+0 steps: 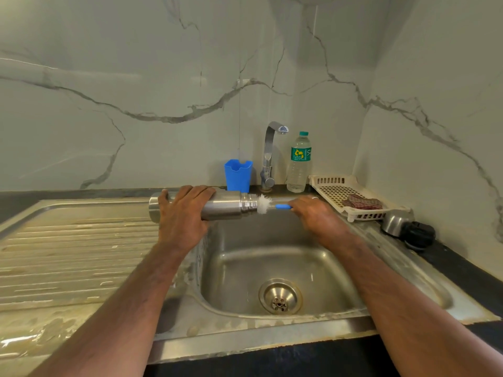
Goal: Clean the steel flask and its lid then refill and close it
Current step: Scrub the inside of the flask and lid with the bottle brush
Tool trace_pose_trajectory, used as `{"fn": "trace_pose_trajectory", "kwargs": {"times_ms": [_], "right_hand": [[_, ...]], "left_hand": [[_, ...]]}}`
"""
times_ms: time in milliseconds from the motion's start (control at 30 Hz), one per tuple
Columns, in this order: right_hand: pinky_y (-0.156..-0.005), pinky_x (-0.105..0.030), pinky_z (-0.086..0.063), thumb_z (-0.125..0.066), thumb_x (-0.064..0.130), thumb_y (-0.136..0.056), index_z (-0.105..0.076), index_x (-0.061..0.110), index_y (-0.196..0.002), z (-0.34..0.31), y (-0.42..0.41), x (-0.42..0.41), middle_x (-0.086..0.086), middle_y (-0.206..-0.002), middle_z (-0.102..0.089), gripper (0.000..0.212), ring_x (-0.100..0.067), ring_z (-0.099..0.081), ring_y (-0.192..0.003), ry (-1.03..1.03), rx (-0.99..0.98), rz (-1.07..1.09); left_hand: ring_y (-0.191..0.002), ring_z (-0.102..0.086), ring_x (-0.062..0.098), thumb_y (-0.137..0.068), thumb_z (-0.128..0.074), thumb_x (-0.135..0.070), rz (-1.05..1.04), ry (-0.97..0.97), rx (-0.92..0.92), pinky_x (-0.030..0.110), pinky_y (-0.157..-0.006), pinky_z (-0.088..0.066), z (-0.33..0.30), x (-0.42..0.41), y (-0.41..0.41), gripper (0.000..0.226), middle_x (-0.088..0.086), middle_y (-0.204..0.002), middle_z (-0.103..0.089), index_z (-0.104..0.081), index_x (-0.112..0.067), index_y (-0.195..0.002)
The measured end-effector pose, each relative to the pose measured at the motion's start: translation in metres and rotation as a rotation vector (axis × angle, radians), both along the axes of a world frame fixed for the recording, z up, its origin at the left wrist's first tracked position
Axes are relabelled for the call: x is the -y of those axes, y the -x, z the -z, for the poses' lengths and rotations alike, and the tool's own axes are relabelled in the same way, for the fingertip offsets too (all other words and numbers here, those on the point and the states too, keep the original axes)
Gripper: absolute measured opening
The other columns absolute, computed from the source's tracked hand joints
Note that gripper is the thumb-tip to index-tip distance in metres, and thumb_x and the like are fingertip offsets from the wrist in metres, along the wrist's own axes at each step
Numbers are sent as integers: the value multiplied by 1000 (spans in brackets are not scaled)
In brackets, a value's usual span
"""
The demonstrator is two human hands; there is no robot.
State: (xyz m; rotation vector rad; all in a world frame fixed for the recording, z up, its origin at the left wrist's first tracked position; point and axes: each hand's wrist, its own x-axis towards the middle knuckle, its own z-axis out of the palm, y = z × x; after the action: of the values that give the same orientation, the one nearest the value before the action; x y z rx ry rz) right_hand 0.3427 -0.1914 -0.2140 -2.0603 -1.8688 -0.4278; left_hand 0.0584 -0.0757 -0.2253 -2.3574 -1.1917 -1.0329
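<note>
A person's left hand [185, 213] wraps around the body of a steel flask [217, 206] held lying on its side above the back edge of a stainless sink [272, 257], its long axis running left to right, base to the left and threaded open mouth to the right. The right hand [313, 213] grips the blue handle of a bottle brush [268, 204], whose white bristles sit at the flask's mouth, in line with its axis. The flask's lid [394, 223], steel with a black stopper end, lies on its side on the dark counter at the right, well apart from the flask. Behind the sink stand a tap [270, 153], a blue plastic cup [238, 175] and a clear water bottle [298, 163] with a green label. A cream slotted tray [340, 190] near the lid holds a red checked cloth [363, 202]. A ribbed draining board [76, 254], stained and worn, extends left, and grey-veined marble-look walls [136, 91] meet in a corner at the right
</note>
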Motion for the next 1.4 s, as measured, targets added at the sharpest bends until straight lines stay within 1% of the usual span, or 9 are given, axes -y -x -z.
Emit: {"fn": "trace_pose_trajectory", "kwargs": {"times_ms": [133, 300, 533, 700, 800, 900, 1100, 1233, 1400], "right_hand": [[-98, -33, -43, -50, 10, -103, -58, 21, -133, 5, 10, -3, -3, -125, -60, 33, -20, -52, -113, -2, 24, -70], [-94, -34, -45, -53, 18, -104, -67, 16, -125, -3, -4, 7, -5, -117, -68, 26, -22, -58, -107, -114, -109, -49], [-96, -36, -50, -64, 15, -97, -72, 15, -121, -4, 3, 12, -5, -111, -72, 24, -17, -61, -100, -194, -212, -87], [-88, -29, -49, -67, 12, -95, -75, 13, -112, 0, 12, 7, -5, -102, -73, 19, -16, -61, -93, -259, -189, -98], [-78, -34, -52, -71, 8, -91, -77, 11, -100, 0, 14, 4, -6, -91, -73, 11, -17, -59, -84, -315, -153, -125], [-69, -34, -51, -75, 3, -86, -76, 10, -90, -1, -2, 8, -6, -83, -71, 8, -18, -58, -77, -440, -181, -87], [-65, -37, -50, -69, 6, -90, -71, 11, -86, 2, 18, 3, -5, -80, -67, 7, -22, -57, -75, -350, -150, -120], [-64, -32, -46, -73, 5, -88, -72, 12, -85, -1, -3, 8, -3, -80, -68, 7, -17, -54, -72, -427, -206, -42], [-74, -36, -53, -67, 15, -94, -72, 15, -95, 2, 16, 2, -2, -88, -70, 5, -19, -62, -80, -281, -133, -113]], "left_hand": [[-120, -59, 21, -56, -92, -16, 58, -24, -55, 70, -102, -37, 2, 9, -11, 80, -6, -128, -65, -63, -26, -130], [-123, -57, 21, -61, -91, -18, 21, 26, -7, 69, -106, -33, 0, 3, -4, 78, -6, -131, -64, -62, -26, -132], [-126, -57, 21, -62, -92, -23, 50, 49, -23, 65, -106, -36, -3, 8, -5, 80, -6, -134, -64, -60, -27, -135], [-128, -54, 20, -65, -90, -23, 60, 102, -31, 64, -109, -34, -4, 11, -7, 78, -5, -137, -61, -59, -26, -137], [-127, -55, 20, -65, -91, -28, 99, 84, -35, 58, -105, -40, -5, 17, -11, 81, -6, -138, -61, -58, -28, -139], [-126, -55, 22, -63, -92, -27, 60, 82, 18, 61, -106, -38, -6, 10, -3, 80, -5, -136, -62, -60, -27, -136], [-128, -52, 20, -67, -89, -31, 112, 124, -47, 52, -105, -40, -6, 19, -13, 82, -8, -141, -58, -55, -30, -141], [-126, -53, 21, -63, -91, -32, 61, 85, -2, 57, -106, -38, -6, 8, -4, 80, -8, -136, -62, -59, -30, -136], [-126, -53, 19, -64, -90, -29, 102, 81, -49, 57, -104, -40, -3, 12, -14, 79, -8, -137, -60, -58, -29, -137]]}}
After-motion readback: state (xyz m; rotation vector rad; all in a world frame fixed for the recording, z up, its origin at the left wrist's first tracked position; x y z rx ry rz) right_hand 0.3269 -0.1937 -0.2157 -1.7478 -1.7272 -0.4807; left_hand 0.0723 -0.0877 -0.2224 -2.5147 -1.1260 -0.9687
